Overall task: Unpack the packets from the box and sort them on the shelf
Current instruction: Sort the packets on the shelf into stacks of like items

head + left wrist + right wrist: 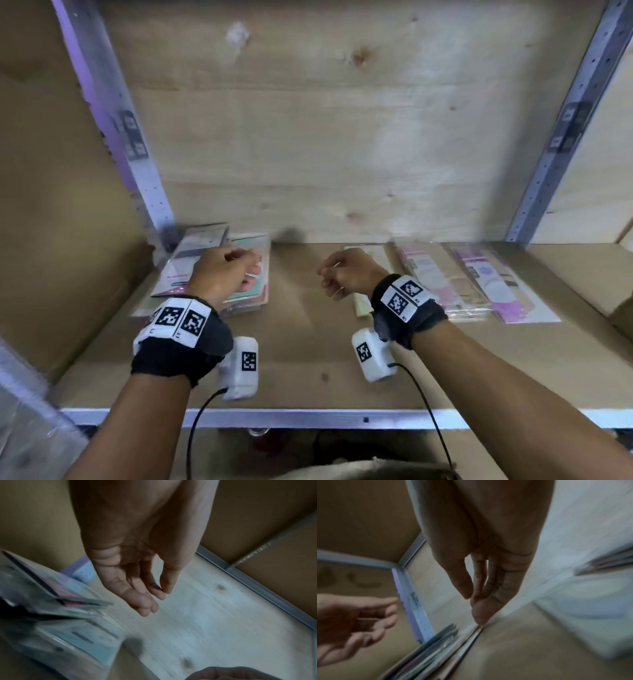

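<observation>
Two empty hands above the shelf board [308, 370], packets already laid out in groups.

The left hand [222, 274] hangs slack-fingered over the stack of packets [253, 270] at the board's left rear; the right hand [346, 274], loosely curled and apparently holding nothing (blur), hangs mid-board beside the pink packets [442, 284]. No box is visible. Fetch the next packet and match it to its group before releasing.

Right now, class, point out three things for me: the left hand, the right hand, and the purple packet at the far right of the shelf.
left hand [222, 274], head view, on the back of the hand.
right hand [346, 272], head view, on the back of the hand.
purple packet [507, 287], head view, on the middle of its clear wrapper.
</observation>
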Demonstrator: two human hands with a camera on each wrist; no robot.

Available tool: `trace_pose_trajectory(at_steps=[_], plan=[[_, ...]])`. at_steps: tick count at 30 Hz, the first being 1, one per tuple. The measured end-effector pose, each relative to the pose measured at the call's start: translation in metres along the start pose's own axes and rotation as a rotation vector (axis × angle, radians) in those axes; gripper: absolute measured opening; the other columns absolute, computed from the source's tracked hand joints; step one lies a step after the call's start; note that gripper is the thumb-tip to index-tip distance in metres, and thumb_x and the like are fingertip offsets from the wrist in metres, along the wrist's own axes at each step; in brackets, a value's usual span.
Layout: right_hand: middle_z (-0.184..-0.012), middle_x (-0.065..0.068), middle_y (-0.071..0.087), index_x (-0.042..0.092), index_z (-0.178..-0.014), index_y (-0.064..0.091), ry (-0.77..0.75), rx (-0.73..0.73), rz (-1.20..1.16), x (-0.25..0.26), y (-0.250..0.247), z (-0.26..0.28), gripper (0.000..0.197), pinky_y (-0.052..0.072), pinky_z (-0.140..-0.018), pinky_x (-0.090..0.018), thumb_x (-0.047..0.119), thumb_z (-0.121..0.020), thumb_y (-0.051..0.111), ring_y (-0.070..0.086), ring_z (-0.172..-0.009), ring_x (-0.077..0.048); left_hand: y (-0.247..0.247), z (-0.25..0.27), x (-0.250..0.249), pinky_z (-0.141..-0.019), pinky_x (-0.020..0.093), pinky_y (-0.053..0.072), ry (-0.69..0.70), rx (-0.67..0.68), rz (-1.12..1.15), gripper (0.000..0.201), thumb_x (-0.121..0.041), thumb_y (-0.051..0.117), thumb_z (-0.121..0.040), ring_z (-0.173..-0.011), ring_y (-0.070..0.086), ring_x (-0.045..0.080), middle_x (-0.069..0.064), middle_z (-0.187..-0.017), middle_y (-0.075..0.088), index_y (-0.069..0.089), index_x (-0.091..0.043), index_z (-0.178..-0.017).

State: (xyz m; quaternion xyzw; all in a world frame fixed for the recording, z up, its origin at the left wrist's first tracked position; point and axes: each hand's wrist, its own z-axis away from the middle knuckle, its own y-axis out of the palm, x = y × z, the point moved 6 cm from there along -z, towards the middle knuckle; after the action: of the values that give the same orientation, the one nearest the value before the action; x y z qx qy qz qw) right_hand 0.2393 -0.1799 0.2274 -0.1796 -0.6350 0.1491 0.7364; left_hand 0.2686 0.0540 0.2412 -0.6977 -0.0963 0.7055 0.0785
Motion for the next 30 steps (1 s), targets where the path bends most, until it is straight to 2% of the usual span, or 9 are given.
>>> trace_pose_trajectory(at_steps=[7, 11, 14, 17, 20, 23, 25, 27, 30], plan=[[-0.106, -0.024, 0.067, -0.007, -0.111, 0.062, 0.099, 0.138, 0.165, 0.04, 0.1, -0.058, 0.034, 0.055, -0.094, -0.046, 0.023, -0.095, 0.065, 0.066, -0.092, -0.033, -0.067, 0.004, 0.009, -0.048, 0.025, 0.051, -0.053, -0.105, 0.046, 0.019, -0.021, 0.064, -0.095, -0.057, 0.061, 0.017, 0.009, -0.071, 0.07, 0.068, -0.008, -0.082], [-0.117, -0.019, 0.067, 0.001, -0.111, 0.056, 0.112, 0.094, 0.359, 0.047, 0.121, -0.076, 0.056, 0.053, -0.095, -0.046, 0.041, -0.08, 0.079, 0.066, -0.107, -0.036, -0.08, 0.007, 0.008, -0.06, 0.029, 0.059, -0.057, -0.112, 0.029, 0.018, -0.02, 0.064, -0.095, -0.059, 0.064, 0.018, 0.005, -0.067, 0.071, 0.068, -0.01, -0.08], [-0.12, -0.018, 0.067, 0.0, -0.126, 0.055, 0.132, 0.077, 0.436, 0.038, 0.121, -0.081, 0.07, 0.054, -0.093, -0.046, 0.041, -0.077, 0.082, 0.066, -0.108, -0.035, -0.079, 0.009, 0.008, -0.051, 0.027, 0.052, -0.067, -0.082, 0.04, 0.021, -0.019, 0.062, -0.096, -0.052, 0.057, 0.016, 0.004, -0.062, 0.066, 0.065, -0.008, -0.078], [-0.098, -0.011, 0.069, 0.001, -0.116, 0.059, 0.14, 0.069, 0.407, 0.033, 0.115, -0.079, 0.054, 0.055, -0.07, -0.035, 0.036, -0.081, 0.08, 0.067, -0.085, -0.03, -0.074, 0.01, 0.007, -0.053, 0.026, 0.043, -0.079, -0.028, 0.032, 0.022, -0.015, 0.06, -0.096, -0.052, 0.051, 0.018, 0.006, -0.062, 0.061, 0.063, -0.007, -0.077], [-0.088, -0.017, 0.06, 0.0, -0.092, 0.062, 0.115, 0.108, 0.24, 0.031, 0.106, -0.074, 0.025, 0.046, -0.072, -0.034, 0.022, -0.088, 0.074, 0.055, -0.078, -0.028, -0.07, 0.012, 0.005, -0.045, 0.022, 0.051, -0.081, -0.037, 0.001, 0.015, -0.009, 0.057, -0.097, -0.054, 0.057, 0.019, 0.011, -0.072, 0.066, 0.065, -0.008, -0.085], [-0.084, -0.014, 0.06, 0.01, -0.08, 0.055, 0.108, 0.077, -0.143, 0.024, 0.08, -0.057, 0.02, 0.05, -0.064, -0.03, 0.009, -0.088, 0.073, 0.058, -0.073, -0.025, -0.056, 0.016, 0.003, -0.072, 0.031, 0.062, -0.038, 0.011, -0.132, 0.026, 0.003, 0.05, -0.095, -0.082, 0.069, 0.028, 0.014, -0.099, 0.071, 0.063, -0.009, -0.114], [-0.094, -0.01, 0.065, 0.01, -0.096, 0.06, 0.109, 0.074, -0.338, 0.024, 0.061, -0.038, 0.016, 0.053, -0.057, -0.025, 0.007, -0.087, 0.073, 0.064, -0.079, -0.022, -0.043, 0.018, 0.0, -0.092, 0.035, 0.054, 0.036, 0.104, -0.351, 0.046, 0.006, 0.049, -0.09, -0.108, 0.063, 0.029, 0.009, -0.12, 0.066, 0.056, -0.017, -0.129], [-0.109, -0.011, 0.065, 0.011, -0.12, 0.059, 0.09, 0.084, -0.501, 0.022, 0.038, -0.019, 0.035, 0.054, -0.06, -0.026, 0.007, -0.087, 0.072, 0.065, -0.093, -0.024, -0.025, 0.026, -0.006, -0.095, 0.028, 0.044, 0.126, 0.187, -0.555, 0.059, 0.003, 0.056, -0.087, -0.122, 0.051, 0.024, 0.005, -0.132, 0.057, 0.051, -0.027, -0.137], [-0.105, -0.008, 0.067, 0.011, -0.124, 0.062, 0.059, 0.108, -0.666, 0.019, 0.008, 0.005, 0.036, 0.052, -0.062, -0.025, 0.009, -0.089, 0.07, 0.064, -0.088, -0.021, 0.002, 0.038, -0.02, -0.105, 0.035, 0.038, 0.284, 0.193, -0.62, 0.06, -0.012, 0.073, -0.082, -0.124, 0.038, 0.021, 0.0, -0.132, 0.049, 0.054, -0.039, -0.132]])
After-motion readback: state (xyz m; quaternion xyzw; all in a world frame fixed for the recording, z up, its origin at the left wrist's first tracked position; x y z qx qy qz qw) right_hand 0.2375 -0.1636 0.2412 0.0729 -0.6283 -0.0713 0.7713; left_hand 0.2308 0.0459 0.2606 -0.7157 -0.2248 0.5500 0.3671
